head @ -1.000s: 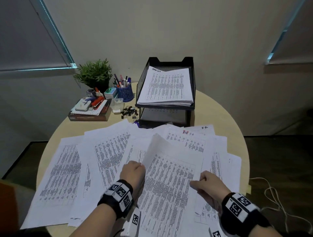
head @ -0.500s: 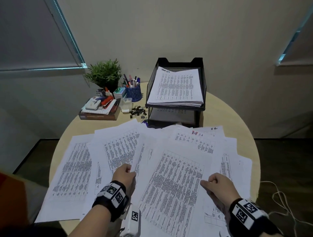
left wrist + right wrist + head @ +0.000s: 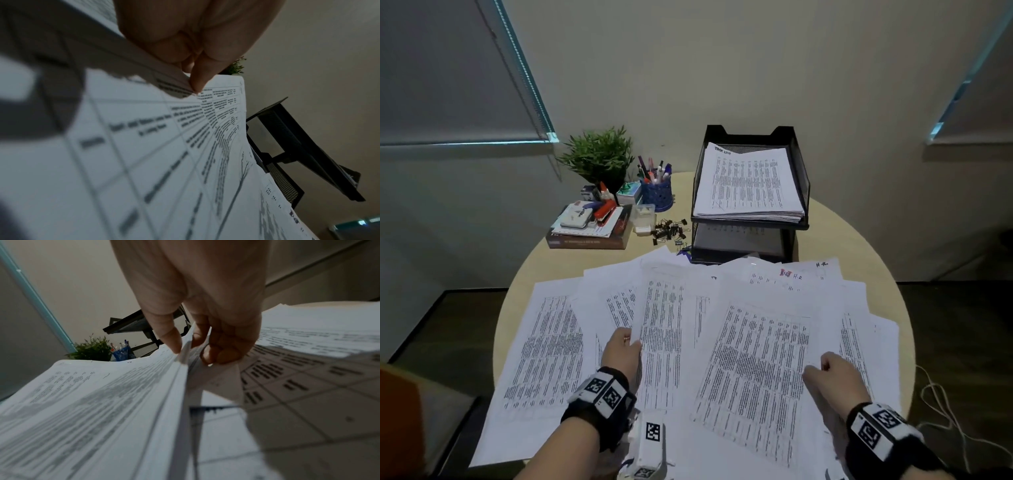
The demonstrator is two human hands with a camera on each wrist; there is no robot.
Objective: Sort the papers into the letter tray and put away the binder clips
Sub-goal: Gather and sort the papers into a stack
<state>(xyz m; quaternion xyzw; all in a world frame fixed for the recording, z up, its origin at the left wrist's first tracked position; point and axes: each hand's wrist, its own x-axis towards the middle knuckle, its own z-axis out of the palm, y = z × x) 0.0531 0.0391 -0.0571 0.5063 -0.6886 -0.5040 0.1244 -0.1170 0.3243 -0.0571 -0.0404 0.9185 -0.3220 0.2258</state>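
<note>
Left hand: your left hand (image 3: 622, 353) sat at the near left of the spread, fingers curled, pinching the left edge of a printed sheet (image 3: 664, 329); the left wrist view showed the fingertips (image 3: 197, 84) pressed together on that edge.
Right hand: your right hand (image 3: 832, 380) was at the near right, thumb on top and fingers curled beneath, pinching the right edge of a thin stack of sheets (image 3: 756, 370); the right wrist view showed the thumb (image 3: 170, 340) over the edge.
Papers: the loose papers (image 3: 544, 346) lay fanned and overlapping across the near half of the round table (image 3: 859, 246), from the left rim to the right rim.
Letter tray: the black two-level letter tray (image 3: 801, 178) stood at the far middle of the table; its top level held a pile of printed pages (image 3: 748, 185), and you could not tell what lay in the lower level.
Binder clips: the black binder clips (image 3: 667, 231) lay in a loose heap just left of the tray, beside a small clear box (image 3: 644, 219).
Far left: a potted plant (image 3: 599, 157), a blue pen cup (image 3: 656, 193) and a red stapler (image 3: 604, 209) on a book (image 3: 589, 241) were grouped there.
</note>
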